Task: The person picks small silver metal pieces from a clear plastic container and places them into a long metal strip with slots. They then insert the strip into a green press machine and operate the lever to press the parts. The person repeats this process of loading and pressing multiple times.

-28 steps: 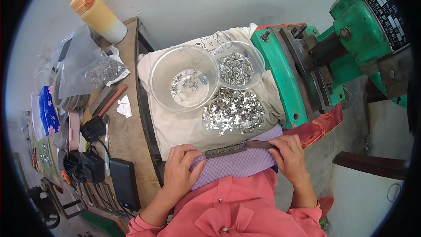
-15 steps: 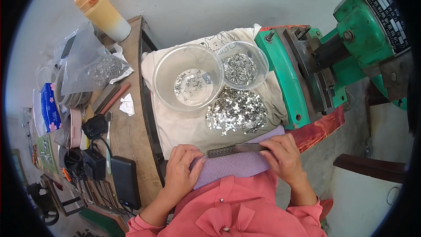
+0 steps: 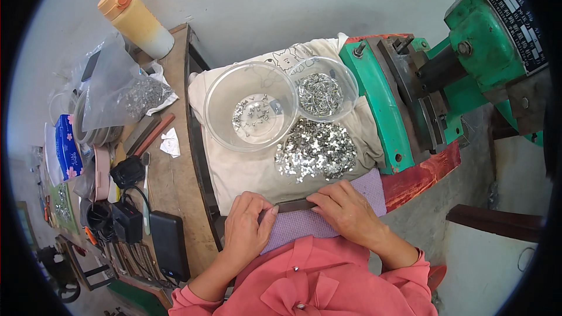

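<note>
Close in front of me, my left hand (image 3: 248, 225) is closed on the left end of a narrow dark metal bar (image 3: 294, 205). My right hand (image 3: 346, 210) grips the same bar farther right, thumb below and fingers above. Between the hands only a smooth dark face of it shows; the rest is covered by fingers. Under the bar lies a purple woven cloth (image 3: 301, 228). Just beyond the hands is a heap of small shiny metal pieces (image 3: 319, 151). Behind it stand a large clear tub (image 3: 213, 131) with a few small parts and a smaller clear tub (image 3: 354, 79) full of thin metal pins.
A green press (image 3: 389, 134) stands at the right on a red board (image 3: 427, 175). To the left, a wooden table (image 3: 181, 199) carries a yellow bottle (image 3: 137, 20), a plastic bag of parts (image 3: 140, 90), a black power bank (image 3: 168, 243) and cables. Beige fabric (image 3: 228, 175) lies under the tubs.
My right hand has moved left along the bar, toward my left hand. The row of slots or coils visible before on the bar's left part is now covered by the smooth dark piece.
</note>
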